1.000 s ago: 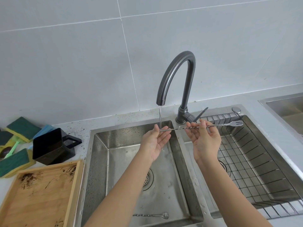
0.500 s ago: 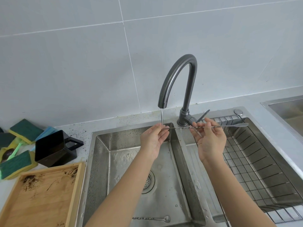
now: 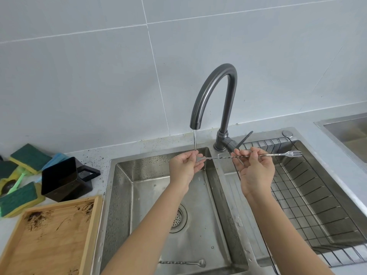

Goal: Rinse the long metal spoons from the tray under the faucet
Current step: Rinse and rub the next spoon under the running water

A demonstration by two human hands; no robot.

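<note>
A long twisted metal spoon with a small fork at its right end is held level across the sink divider. My left hand pinches its left end, which is hidden in my fingers, right under the thin stream from the dark curved faucet. My right hand grips the twisted shaft near the middle. A second long spoon lies on the floor of the left basin, near the front. The wooden tray at the lower left has dark crumbs on it and no spoons.
A wire rack fills the right basin. A black square cup and several green-and-yellow sponges sit on the counter left of the sink. The drain is in the left basin. Another sink shows at the far right.
The spoon has rolled in my fingers, so the fork end shows its tines again. Both hands stay at the stream; the camera has shifted slightly.
</note>
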